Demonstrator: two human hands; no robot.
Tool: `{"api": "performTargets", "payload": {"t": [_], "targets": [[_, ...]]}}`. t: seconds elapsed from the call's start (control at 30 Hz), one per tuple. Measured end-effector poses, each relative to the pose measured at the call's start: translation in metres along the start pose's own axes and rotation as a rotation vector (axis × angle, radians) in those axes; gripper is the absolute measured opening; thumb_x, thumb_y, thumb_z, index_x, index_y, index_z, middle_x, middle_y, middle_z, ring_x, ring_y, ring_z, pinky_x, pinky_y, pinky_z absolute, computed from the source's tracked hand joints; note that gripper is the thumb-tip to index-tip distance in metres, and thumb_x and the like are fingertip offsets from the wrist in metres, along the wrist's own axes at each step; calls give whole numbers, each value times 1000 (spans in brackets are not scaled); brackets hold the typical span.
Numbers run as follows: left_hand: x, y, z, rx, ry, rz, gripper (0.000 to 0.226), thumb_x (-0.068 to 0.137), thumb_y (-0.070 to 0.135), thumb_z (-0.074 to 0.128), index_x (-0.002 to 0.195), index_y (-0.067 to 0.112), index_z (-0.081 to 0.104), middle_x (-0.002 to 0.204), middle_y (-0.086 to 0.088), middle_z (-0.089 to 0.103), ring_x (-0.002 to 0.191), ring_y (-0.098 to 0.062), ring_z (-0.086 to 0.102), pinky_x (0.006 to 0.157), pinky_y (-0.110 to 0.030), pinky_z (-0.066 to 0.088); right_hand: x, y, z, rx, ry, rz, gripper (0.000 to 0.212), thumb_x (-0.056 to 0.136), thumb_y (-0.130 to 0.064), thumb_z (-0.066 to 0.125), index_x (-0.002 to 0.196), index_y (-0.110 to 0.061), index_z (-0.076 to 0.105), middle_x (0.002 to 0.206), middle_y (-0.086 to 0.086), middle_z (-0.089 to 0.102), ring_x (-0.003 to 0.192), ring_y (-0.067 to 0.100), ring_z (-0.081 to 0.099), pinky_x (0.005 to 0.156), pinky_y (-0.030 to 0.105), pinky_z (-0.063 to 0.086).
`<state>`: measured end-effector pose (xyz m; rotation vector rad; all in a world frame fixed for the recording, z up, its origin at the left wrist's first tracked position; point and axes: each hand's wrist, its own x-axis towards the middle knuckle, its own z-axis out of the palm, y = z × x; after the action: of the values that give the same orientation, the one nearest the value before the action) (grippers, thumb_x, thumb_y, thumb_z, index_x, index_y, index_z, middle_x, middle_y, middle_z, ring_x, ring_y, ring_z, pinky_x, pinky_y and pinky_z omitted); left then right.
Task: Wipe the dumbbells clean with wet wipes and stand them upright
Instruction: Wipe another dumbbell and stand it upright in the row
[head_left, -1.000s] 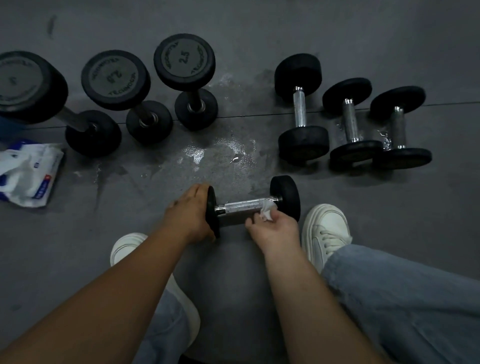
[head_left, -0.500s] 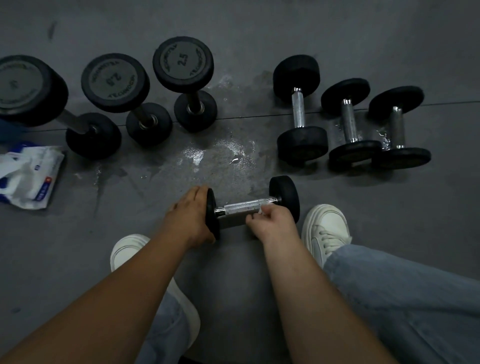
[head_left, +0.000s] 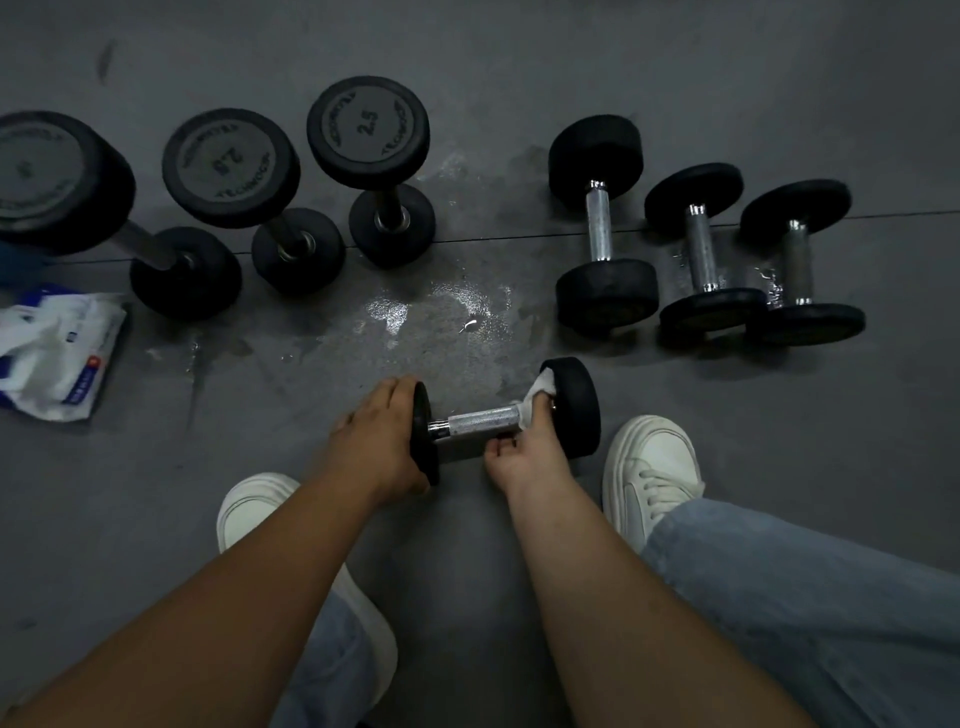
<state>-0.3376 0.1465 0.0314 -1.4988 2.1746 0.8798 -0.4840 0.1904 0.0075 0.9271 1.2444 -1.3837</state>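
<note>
**Op:** What changed on the dumbbell (head_left: 480, 421) I'm working on?

**Eng:** The wet wipe (head_left: 540, 395) moved. A second ago it sat at the right end of the handle (head_left: 467, 423). Now your right hand (head_left: 530, 457) pinches it against the inner face of the right head (head_left: 579, 405). My read: handle pass done, you're onto the head.

**Op:** Left side?

**Eng:** Same as before. Your left hand (head_left: 382, 436) grips the left plate (head_left: 423, 431), fingers (head_left: 397, 387) curled over its rim, steadying it. The dumbbell lies flat on the floor (head_left: 727, 78) between your shoes (head_left: 649, 467), near the wet patch (head_left: 415, 312). Not stood up yet.

**Op:** Rest of the set?

**Eng:** Three upright dumbbells (head_left: 369, 124) at left. Three lying dumbbells (head_left: 600, 228) at right, so those look pending.

**Op:** Wipes left?

**Eng:** The wipes pack (head_left: 57, 353) is on the floor at far left, well apart from your hands. White material bunches at its top. Can't tell how many are still inside.
</note>
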Motion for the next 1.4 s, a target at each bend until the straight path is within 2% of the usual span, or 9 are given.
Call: {"api": "performTargets", "payload": {"t": [0.17, 0.43, 0.6, 0.77, 0.9, 1.03, 1.17, 1.3, 1.4], "targets": [[0, -1, -1, 14, -9, -2, 123, 53, 38, 89, 151, 28, 16, 155, 5, 24, 135, -26, 41, 107, -44, 37, -5, -1, -5, 79, 98, -22, 25, 92, -41, 60, 108, -22, 58, 92, -4, 71, 88, 5, 68, 65, 13, 50], [1, 1, -5, -9, -39, -25, 127, 54, 36, 90, 153, 25, 12, 158, 2, 20, 141, -25, 34, 110, -43, 34, -3, -2, 3, -43, 105, -109, 41, 92, -35, 61, 125, -11, 57, 132, 4, 57, 121, 19, 55, 84, 24, 42], [-2, 1, -2, -9, -28, -19, 124, 55, 36, 89, 153, 25, 14, 156, 2, 22, 139, -25, 36, 108, -42, 35, -6, -6, 10, -173, 125, -60, 41, 86, -45, 67, 100, -9, 53, 89, 1, 53, 90, 15, 55, 90, 30, 48], [-3, 1, -3, -23, -12, -13, 123, 53, 36, 90, 151, 26, 16, 153, 3, 25, 136, -25, 39, 108, -42, 37, -11, 1, 4, -239, 210, -165, 37, 82, -49, 71, 82, -14, 57, 79, 1, 60, 65, 14, 57, 57, 25, 47], [-2, 0, -1, -33, -17, -11, 124, 53, 35, 90, 152, 26, 16, 154, 4, 24, 136, -26, 40, 107, -44, 38, -10, -12, 13, -104, 111, -104, 29, 85, -43, 69, 91, -19, 54, 101, -1, 59, 86, 13, 58, 67, 27, 48], [-1, 0, -4, -33, -26, -21, 124, 53, 37, 91, 151, 27, 16, 154, 3, 24, 136, -26, 39, 106, -45, 39, -12, -3, -2, -181, 177, -161, 27, 89, -43, 64, 82, -18, 61, 72, -5, 56, 59, 7, 48, 37, 15, 37], [-1, 2, -3, -30, -25, -22, 125, 53, 36, 92, 151, 26, 16, 154, 3, 25, 136, -26, 39, 105, -45, 39, -5, -9, 1, -147, 169, -135, 31, 86, -44, 68, 87, -15, 57, 94, 3, 60, 83, 15, 60, 64, 22, 49], [0, 2, -7, -27, -42, -29, 124, 53, 36, 91, 151, 25, 17, 154, 2, 25, 136, -26, 39, 105, -43, 37, -24, 2, -24, -603, 51, -423, 17, 95, -19, 57, 88, -6, 67, 70, 8, 62, 53, 11, 51, 43, 17, 37], [-1, 1, -5, -30, -41, -15, 120, 54, 35, 90, 150, 24, 19, 151, 2, 27, 134, -26, 41, 104, -42, 38, -18, -9, -26, -1349, -70, -1015, 14, 94, -9, 49, 86, -12, 60, 81, -1, 59, 70, 8, 50, 64, 24, 38]]}}
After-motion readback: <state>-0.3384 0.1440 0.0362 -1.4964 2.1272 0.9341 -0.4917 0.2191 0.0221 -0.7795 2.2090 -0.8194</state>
